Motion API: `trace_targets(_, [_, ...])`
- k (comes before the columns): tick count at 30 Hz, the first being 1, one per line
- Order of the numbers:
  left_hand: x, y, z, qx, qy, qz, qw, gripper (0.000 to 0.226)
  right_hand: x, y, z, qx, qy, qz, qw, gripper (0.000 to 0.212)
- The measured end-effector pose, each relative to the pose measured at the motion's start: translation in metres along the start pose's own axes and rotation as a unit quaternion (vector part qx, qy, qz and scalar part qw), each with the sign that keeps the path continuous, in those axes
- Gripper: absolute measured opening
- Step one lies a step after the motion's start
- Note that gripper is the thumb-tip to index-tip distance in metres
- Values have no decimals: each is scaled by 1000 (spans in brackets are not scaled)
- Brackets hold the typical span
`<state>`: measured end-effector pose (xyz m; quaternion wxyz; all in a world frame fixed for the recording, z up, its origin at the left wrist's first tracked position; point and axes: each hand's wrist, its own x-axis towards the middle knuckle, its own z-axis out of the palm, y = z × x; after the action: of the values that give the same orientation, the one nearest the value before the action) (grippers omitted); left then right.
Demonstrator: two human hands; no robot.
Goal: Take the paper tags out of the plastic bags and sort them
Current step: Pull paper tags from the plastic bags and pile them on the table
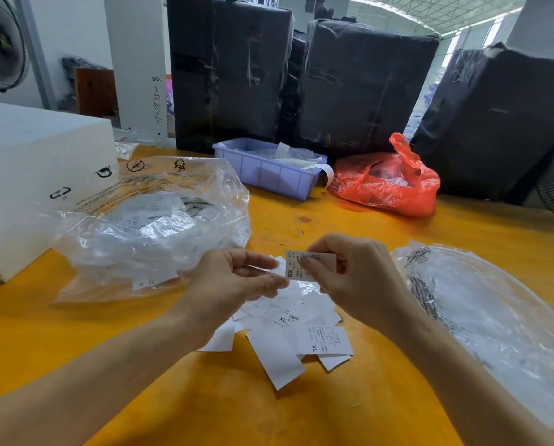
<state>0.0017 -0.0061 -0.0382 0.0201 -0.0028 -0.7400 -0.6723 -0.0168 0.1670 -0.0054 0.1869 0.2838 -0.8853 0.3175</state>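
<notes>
While the right hand pinches an XS tag printed side up, probably to read its size, the left hand holds its near corner above the loose tag pile on the yellow surface.

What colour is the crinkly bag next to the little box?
Red. The plastic bag beside the lilac bin shows in the head view.

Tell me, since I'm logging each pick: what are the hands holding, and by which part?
The right hand pinches a paper tag marked XS at its upper edge; the left hand pinches its lower left end.
</notes>
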Motion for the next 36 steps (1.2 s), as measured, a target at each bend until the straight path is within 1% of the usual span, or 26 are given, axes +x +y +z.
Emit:
trace_targets(4, [1,-1,0,-6,2,-3,1000,24,0,-2,1,4,-3,-4,1000,6])
trace_targets(10, [4,-3,-2,-16,15,1,1000,18,-1,0,2,13,-53,-4,998,6])
trace_targets(13, [4,-4,-2,-26,14,6,1000,18,-1,3,3,35,-95,20,995,6])
trace_targets(17, [3,-3,-1,-40,11,14,999,26,-1,6,3,73,-130,57,987,6])
trace_targets(20, [3,-2,-2,-46,11,18,999,33,0,6,2,94,-117,75,986,5])
trace_targets(23, [2,-1,-2,-41,3,15,999,39,2,7,-2,124,-62,93,986,7])
trace_targets(25, [2,-2,-3,-37,0,13,999,42,3,7,-6,140,-44,96,985,7])
trace_targets(30, [1,-1,-1,-39,-1,14,999,43,3,5,-8,149,-50,91,983,6])
trace_targets(36, [1,0,0,-51,-4,15,999,41,2,4,-7,107,-47,77,990,13])
